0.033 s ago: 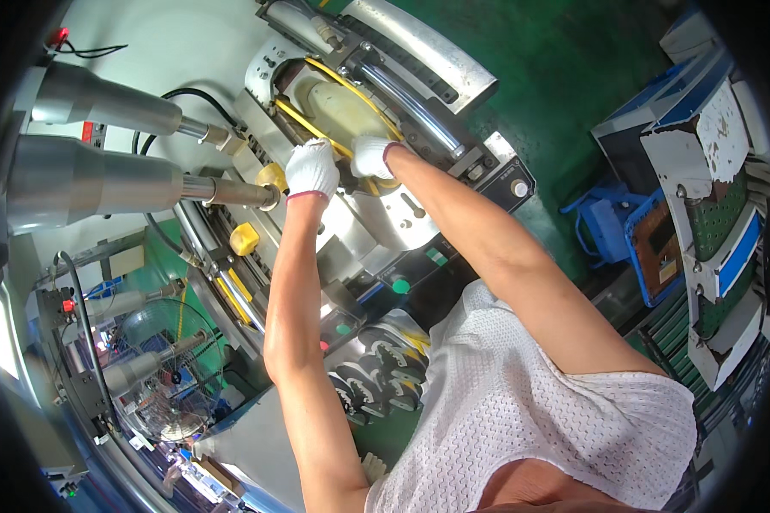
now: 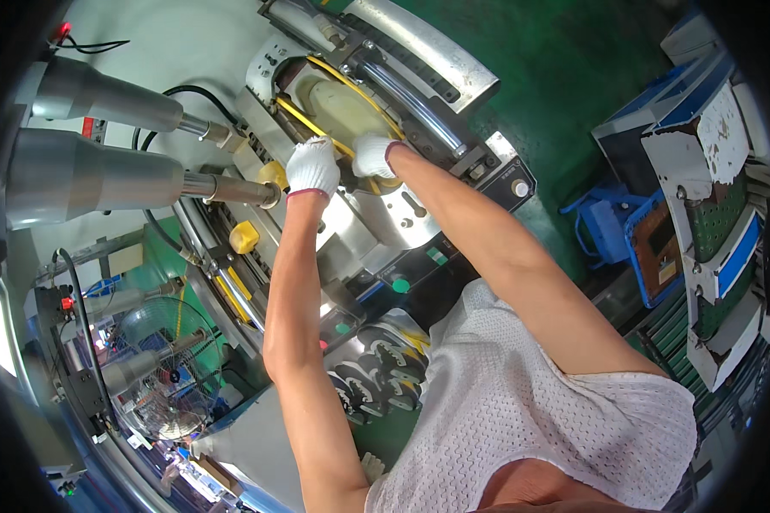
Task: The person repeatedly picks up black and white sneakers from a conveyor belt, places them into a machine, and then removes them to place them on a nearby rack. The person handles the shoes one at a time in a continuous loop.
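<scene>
Both of my hands wear white knitted gloves with dark red cuffs and sit at the near end of a recess in a metal machine. My left hand is curled over the recess's near left edge, beside a yellow strip. A little apart from it, my right hand is bent inward at the near right edge. The fingertips of both point away and down; whatever they grip is hidden under the gloves. Beyond them lies a cream, rounded, elongated pad, bordered by yellow strips on both sides.
Two thick grey cylinders reach in from the left, close to my left hand. Yellow blocks sit on the machine. Several black-and-white shoes lie near my body. A caged fan stands at lower left, a blue stool at right.
</scene>
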`<state>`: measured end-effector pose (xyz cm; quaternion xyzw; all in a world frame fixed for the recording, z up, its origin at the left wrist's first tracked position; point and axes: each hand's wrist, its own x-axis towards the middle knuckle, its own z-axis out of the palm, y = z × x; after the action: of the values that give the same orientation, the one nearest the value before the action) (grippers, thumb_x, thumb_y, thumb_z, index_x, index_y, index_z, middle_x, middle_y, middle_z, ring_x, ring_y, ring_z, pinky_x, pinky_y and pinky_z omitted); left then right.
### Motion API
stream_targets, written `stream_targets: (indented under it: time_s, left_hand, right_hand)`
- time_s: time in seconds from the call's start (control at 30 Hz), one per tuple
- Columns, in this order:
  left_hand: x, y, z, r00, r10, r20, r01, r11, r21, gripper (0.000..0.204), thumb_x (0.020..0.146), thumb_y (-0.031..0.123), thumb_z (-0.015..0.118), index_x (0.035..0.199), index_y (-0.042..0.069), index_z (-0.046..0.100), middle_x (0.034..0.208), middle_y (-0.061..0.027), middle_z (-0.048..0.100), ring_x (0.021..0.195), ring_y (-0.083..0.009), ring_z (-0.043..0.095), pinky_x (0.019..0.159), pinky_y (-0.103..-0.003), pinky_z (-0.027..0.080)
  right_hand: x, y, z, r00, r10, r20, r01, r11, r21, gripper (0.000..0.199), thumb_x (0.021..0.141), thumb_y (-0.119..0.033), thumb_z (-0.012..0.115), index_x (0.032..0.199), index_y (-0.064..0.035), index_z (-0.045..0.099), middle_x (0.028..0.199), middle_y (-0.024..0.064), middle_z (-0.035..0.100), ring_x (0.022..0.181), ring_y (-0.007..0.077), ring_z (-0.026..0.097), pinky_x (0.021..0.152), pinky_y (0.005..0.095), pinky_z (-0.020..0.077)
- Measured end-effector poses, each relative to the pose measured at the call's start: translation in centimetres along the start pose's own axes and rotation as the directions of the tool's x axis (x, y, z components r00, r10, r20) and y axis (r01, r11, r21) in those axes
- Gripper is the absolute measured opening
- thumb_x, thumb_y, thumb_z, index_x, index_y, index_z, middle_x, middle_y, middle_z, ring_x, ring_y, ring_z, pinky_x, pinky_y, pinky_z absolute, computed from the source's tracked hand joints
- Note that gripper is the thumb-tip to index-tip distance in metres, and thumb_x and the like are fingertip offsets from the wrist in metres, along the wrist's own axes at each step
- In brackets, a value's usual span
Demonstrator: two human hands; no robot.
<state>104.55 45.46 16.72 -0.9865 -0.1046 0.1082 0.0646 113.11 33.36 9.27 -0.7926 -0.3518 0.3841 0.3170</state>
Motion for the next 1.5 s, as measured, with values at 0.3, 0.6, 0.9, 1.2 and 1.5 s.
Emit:
stream_targets:
  time_s: [0.3, 0.6, 0.9, 1.2, 1.5]
  left_hand:
    - [-0.1, 0.4, -0.4, 0.997, 0.082, -0.015, -0.081, 0.993, 0.083, 0.017, 0.090, 0.014, 0.066, 0.098, 0.004, 0.075, 0.102, -0.0191, 0.076, 0.098, -0.0361, 0.074, 0.082, -0.044, 0.061]
    - [-0.8, 0.1, -0.4, 0.998, 0.050, -0.024, -0.051, 0.998, -0.043, 0.024, 0.085, 0.007, 0.059, 0.105, 0.000, 0.067, 0.107, -0.0264, 0.071, 0.103, -0.0450, 0.070, 0.088, -0.050, 0.057]
    - [-1.4, 0.9, -0.3, 0.999, 0.026, -0.037, -0.028, 0.998, -0.057, 0.025, 0.085, 0.008, 0.060, 0.108, 0.000, 0.067, 0.110, -0.0264, 0.071, 0.104, -0.0452, 0.069, 0.091, -0.050, 0.056]
    - [-1.5, 1.6, -0.6, 0.999, 0.004, 0.048, -0.004, 1.000, 0.000, 0.028, 0.088, 0.004, 0.056, 0.114, -0.002, 0.064, 0.115, -0.0281, 0.070, 0.108, -0.0451, 0.068, 0.094, -0.050, 0.056]
    - [-2.9, 1.3, 0.6, 0.992, -0.072, -0.106, 0.070, 0.997, -0.029, 0.021, 0.090, 0.008, 0.058, 0.108, 0.002, 0.066, 0.109, -0.0261, 0.068, 0.102, -0.0447, 0.068, 0.090, -0.050, 0.056]
  right_hand:
    - [0.5, 0.6, -0.3, 0.997, 0.066, 0.030, -0.067, 0.997, 0.026, 0.042, 0.073, -0.017, 0.083, 0.105, 0.0086, 0.075, 0.102, 0.0274, 0.076, 0.090, 0.0360, 0.074, 0.078, 0.0442, 0.0567]
    - [0.6, 0.6, -0.3, 0.999, 0.050, 0.018, -0.051, 0.998, 0.045, 0.040, 0.073, -0.017, 0.077, 0.105, 0.0071, 0.077, 0.106, 0.0294, 0.074, 0.096, 0.0397, 0.074, 0.081, 0.0462, 0.0580]
    - [0.6, 0.5, -0.9, 0.989, 0.130, 0.069, -0.130, 0.992, -0.004, 0.053, 0.078, -0.026, 0.086, 0.121, 0.0035, 0.073, 0.118, 0.0235, 0.075, 0.106, 0.0371, 0.073, 0.090, 0.0427, 0.0579]
    - [2.3, 1.8, 0.7, 1.000, 0.030, -0.010, -0.030, 0.999, -0.017, 0.051, 0.076, -0.026, 0.086, 0.117, 0.0028, 0.075, 0.112, 0.0234, 0.076, 0.101, 0.0368, 0.075, 0.087, 0.0434, 0.0582]
    - [0.3, 0.4, -0.1, 0.998, 0.051, 0.033, -0.051, 0.998, -0.026, 0.050, 0.077, -0.022, 0.081, 0.119, 0.0034, 0.073, 0.116, 0.0255, 0.074, 0.106, 0.0392, 0.073, 0.089, 0.0439, 0.0577]
